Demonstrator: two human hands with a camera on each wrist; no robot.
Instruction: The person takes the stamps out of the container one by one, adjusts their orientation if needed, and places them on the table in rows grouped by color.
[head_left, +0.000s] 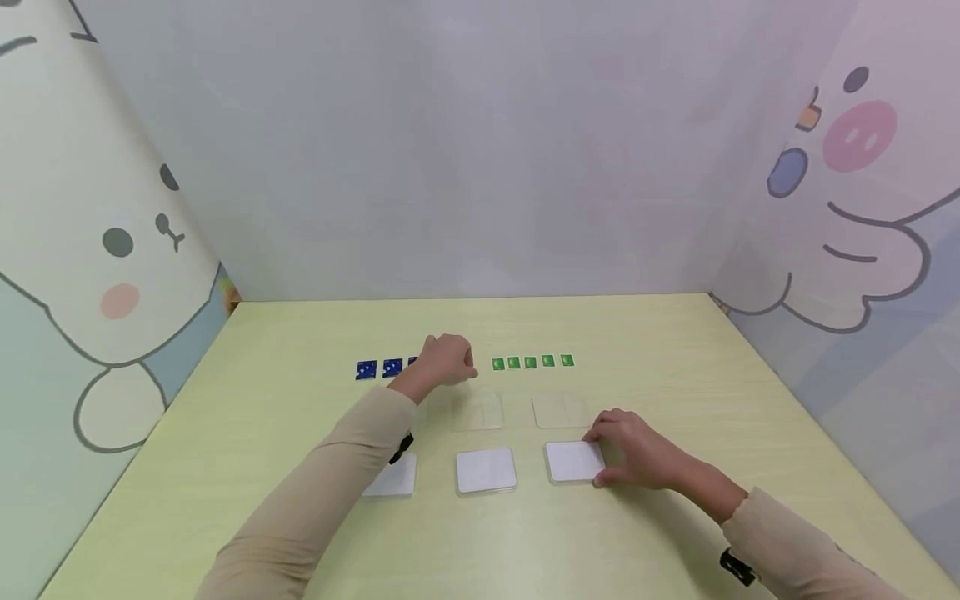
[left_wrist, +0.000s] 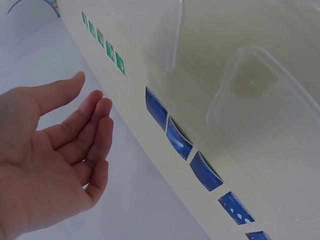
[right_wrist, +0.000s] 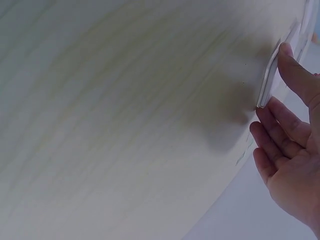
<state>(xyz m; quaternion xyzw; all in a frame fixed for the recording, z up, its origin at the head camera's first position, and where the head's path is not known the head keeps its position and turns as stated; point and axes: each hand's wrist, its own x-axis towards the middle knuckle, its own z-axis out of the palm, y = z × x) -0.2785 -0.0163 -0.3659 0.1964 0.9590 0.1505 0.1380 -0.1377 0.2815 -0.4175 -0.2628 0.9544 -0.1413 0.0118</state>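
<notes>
My left hand (head_left: 447,360) hovers over the table between a row of small blue picture cards (head_left: 392,367) and a row of small green cards (head_left: 531,362). In the left wrist view, its fingers (left_wrist: 95,130) bend loosely and hold nothing. My right hand (head_left: 633,450) grips the right end of a flat white rounded-corner card case (head_left: 574,462), thumb at the near corner, fingers at the far one. The right wrist view shows the case's clear layered edge (right_wrist: 266,82) between thumb and fingers. My left arm covers part of the blue row.
Two more white card cases, a middle one (head_left: 486,471) and a left one (head_left: 395,477) partly behind the left sleeve, lie in the same row. Clear plastic covers (head_left: 561,411) lie behind them. A pale curtain (head_left: 465,150) stands along the table's back edge.
</notes>
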